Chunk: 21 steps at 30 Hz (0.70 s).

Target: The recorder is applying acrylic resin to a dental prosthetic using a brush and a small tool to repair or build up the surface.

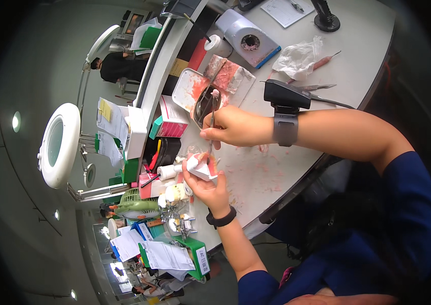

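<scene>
My left hand (209, 194), the lower one in the picture, is closed around a white plaster dental model (200, 169) that carries pink wax. Above it, my right hand (233, 126) pinches a slim metal wax carver (212, 116). One end of the carver reaches down to the model; a pinkish lump sits at or behind its upper end. Just past the right fingers stands a dark oval metal dish (204, 105). Beside that lie a white tray (187, 86) smeared with pink and a pink-stained block (228, 75). My fingers partly hide the model and the carver.
Pink scraps litter the worktable (261, 175). Around the hands are a grey-white device (248, 38), crumpled plastic (299, 58), a pink-handled tool (322, 62), a pink-and-white box (173, 117), plaster models (177, 193), a green fan (136, 204) and a magnifier lamp (58, 146). Other people sit farther off.
</scene>
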Each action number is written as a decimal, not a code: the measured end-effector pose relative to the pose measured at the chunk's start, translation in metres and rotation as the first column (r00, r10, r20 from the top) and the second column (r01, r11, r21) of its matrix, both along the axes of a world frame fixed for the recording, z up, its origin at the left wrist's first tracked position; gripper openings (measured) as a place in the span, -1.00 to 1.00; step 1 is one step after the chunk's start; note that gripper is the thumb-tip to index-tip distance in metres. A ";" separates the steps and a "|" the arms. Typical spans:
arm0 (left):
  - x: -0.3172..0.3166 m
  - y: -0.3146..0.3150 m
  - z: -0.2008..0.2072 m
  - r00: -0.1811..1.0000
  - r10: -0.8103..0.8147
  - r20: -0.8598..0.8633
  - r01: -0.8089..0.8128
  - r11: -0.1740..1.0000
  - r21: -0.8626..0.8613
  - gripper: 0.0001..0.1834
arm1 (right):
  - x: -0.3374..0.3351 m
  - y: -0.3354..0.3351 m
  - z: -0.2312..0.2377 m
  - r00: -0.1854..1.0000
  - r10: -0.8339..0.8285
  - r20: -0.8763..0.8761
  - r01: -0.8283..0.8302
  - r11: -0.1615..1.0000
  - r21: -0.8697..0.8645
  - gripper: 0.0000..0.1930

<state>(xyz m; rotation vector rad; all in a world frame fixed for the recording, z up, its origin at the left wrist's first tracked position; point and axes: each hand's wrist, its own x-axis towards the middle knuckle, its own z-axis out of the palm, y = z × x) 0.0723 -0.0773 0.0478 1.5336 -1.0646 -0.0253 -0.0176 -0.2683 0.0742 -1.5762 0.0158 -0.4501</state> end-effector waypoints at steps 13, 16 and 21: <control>0.004 0.003 -0.004 1.000 -0.011 0.005 0.011 1.000 0.019 -0.02 | -0.006 0.014 -0.003 0.944 -0.080 0.319 0.212 0.890 -0.404 -0.70; 0.006 0.002 -0.005 0.999 -0.011 0.041 0.011 1.000 0.003 -0.01 | -0.009 0.018 -0.001 0.943 -0.075 0.324 0.218 0.875 -0.432 -0.68; 0.011 0.005 -0.009 0.999 -0.006 0.033 0.006 1.000 -0.018 0.02 | -0.012 0.021 -0.002 0.923 -0.049 0.382 0.244 0.841 -0.482 -0.68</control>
